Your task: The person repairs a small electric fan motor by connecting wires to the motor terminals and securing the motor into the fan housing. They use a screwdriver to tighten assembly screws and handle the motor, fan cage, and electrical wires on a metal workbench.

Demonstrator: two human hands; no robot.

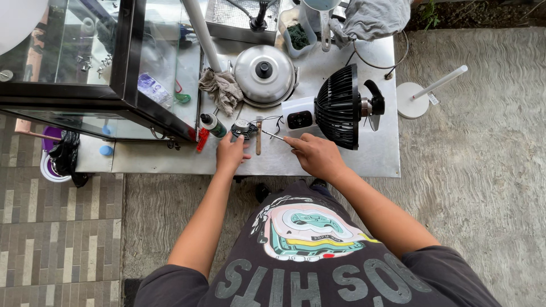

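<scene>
My left hand (pixel 230 153) rests on the metal tabletop (pixel 170 159), its fingers touching a small round motor part (pixel 242 128) with thin wires. My right hand (pixel 316 154) grips a slim metal tool (pixel 273 136) whose tip points at that part. A wooden-handled tool (pixel 259 139) lies between the hands. Just beyond my right hand lies a black fan (pixel 340 106) on its side, with a white base (pixel 299 113) and a dark control panel.
A small bottle (pixel 214 125) and a red object (pixel 201 139) lie left of my left hand. Behind are a steel pot lid (pixel 264 74), a rag (pixel 223 88), a glass display case (pixel 96 62) and a grey cloth (pixel 375 20). A white stand (pixel 424 94) lies on the concrete.
</scene>
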